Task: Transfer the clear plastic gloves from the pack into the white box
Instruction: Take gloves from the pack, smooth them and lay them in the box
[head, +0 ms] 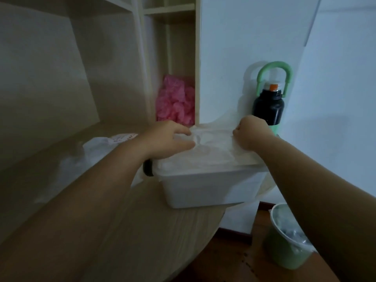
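A white box (203,188) stands at the right end of the wooden desk, filled to the top with clear plastic gloves (211,151). My left hand (166,139) lies on the left side of the glove pile, thumb and fingers pinching the plastic. My right hand (250,133) is curled into a fist on the right side and grips the same crumpled plastic. The glove pack (97,151), a flat clear plastic bag with red print, lies on the desk left of the box, partly hidden by my left forearm.
A pink crumpled bundle (175,100) sits in a shelf compartment behind the box. A black bottle (268,106) with a green handle stands at the wall to the right. A green bin (289,237) stands on the floor, lower right. The desk edge curves near the box.
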Demonstrator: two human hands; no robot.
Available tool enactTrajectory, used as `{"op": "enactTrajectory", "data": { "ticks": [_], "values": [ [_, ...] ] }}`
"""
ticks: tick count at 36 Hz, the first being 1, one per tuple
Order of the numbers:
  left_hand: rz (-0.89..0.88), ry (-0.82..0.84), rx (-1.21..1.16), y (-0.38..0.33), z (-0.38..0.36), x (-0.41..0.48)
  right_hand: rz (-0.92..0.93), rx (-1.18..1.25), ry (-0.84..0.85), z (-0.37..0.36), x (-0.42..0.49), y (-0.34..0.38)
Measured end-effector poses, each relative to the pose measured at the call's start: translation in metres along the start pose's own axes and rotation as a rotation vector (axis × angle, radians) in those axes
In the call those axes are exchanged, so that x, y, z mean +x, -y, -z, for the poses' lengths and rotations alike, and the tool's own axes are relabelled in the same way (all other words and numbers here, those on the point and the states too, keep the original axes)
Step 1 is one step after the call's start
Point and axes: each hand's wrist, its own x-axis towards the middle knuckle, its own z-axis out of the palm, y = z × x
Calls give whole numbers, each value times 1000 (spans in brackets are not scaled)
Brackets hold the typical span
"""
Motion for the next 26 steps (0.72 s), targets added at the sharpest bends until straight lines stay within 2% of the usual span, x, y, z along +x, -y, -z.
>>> {"op": "enactTrajectory", "data": {
  "ticks": [6,10,14,17,20,23,26],
  "values": [
    [15,194,136,-15,-17,16,56,-66,-45,12,-9,-12],
    [20,279,183,-14,-23,25,275,-193,-118,18,-16,0],
    [30,379,193,-14,-32,28,381,-58,204,6,-16,12],
    [36,432,246,-15,-36,31,339,-196,446,-9,-13,13],
    [55,583,317,-20,-41,32,288,-355,643,-19,-6,11],
    [93,710,341,-24,-43,30,264,-418,749,-25,0,12],
    [75,689,313,-22,-41,29,262,-373,729,-24,-1,11]
  ]
}}
